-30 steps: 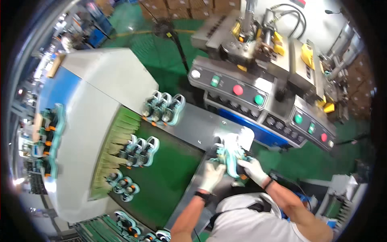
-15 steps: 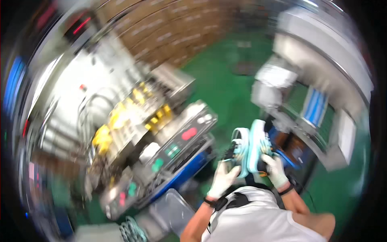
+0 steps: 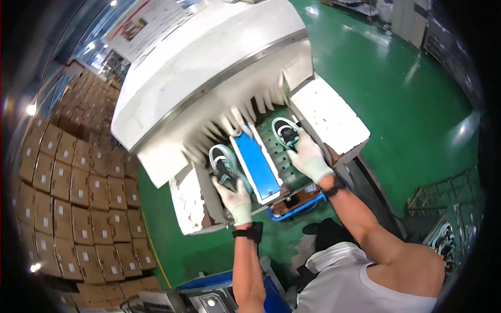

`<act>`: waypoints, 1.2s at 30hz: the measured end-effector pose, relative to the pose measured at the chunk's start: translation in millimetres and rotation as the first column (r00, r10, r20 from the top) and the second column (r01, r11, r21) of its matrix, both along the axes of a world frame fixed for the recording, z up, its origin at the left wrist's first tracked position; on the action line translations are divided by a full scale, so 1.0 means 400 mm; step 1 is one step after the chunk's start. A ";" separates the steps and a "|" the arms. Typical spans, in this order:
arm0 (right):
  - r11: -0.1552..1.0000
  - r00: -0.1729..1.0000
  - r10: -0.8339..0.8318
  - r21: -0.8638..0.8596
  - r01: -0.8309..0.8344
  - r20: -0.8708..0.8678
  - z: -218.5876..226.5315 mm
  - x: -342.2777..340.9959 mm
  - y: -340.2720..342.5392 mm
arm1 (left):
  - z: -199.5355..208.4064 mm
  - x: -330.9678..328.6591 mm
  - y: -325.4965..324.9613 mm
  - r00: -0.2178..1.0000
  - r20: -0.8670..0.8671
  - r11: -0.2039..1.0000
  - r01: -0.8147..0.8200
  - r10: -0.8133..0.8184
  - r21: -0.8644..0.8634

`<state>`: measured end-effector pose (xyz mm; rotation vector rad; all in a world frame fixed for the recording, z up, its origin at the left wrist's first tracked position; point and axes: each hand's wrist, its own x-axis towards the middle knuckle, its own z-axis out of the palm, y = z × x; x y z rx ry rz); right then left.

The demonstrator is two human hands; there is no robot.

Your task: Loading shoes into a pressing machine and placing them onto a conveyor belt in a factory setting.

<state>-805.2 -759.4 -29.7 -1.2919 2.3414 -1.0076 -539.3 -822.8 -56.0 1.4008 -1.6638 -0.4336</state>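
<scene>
My left hand [image 3: 236, 201], in a white glove, grips the heel end of a sneaker [image 3: 221, 159] in black, white and mint green. This sneaker lies in the left lane of a conveyor, toe toward a machine's white hood [image 3: 209, 68]. In the right lane [image 3: 284, 164], which has a green perforated bed, my gloved right hand [image 3: 310, 157] holds a matching sneaker [image 3: 285, 130] by its heel and side. Both sneakers are near a curtain of pale strips [image 3: 224, 125] hanging at the machine's opening. My fingers partly hide both heels.
A blue divider [image 3: 257, 164] runs between the lanes. White side ledges [image 3: 330, 115] flank the conveyor. Under its front edge sits a blue-rimmed crate [image 3: 298, 207]. Cardboard boxes [image 3: 78, 203] are stacked at left, and a metal rack [image 3: 443, 224] with shoes stands at lower right.
My view has swung right from the other machine to this conveyor. The two sneakers, held together close to my body before, are now apart, one in each lane.
</scene>
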 end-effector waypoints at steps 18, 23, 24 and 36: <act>0.192 0.121 0.786 -0.052 -0.980 0.607 -0.412 0.738 0.242 | -0.470 0.605 1.147 0.863 0.164 0.524 -0.430 0.478 0.735; -0.387 -0.185 0.872 0.404 -0.829 0.454 -0.724 0.893 0.598 | -0.553 0.514 2.209 -0.254 0.251 -0.355 -0.739 0.934 0.572; -0.428 -0.226 0.873 0.456 -0.780 0.433 -0.741 0.909 0.660 | -0.529 0.422 2.391 -0.409 0.238 -0.471 -0.802 0.881 0.368; -0.372 -0.301 0.920 0.805 -0.463 0.252 -0.625 1.017 1.015 | -0.642 -0.550 3.256 -0.938 0.301 -0.903 0.271 -0.170 0.334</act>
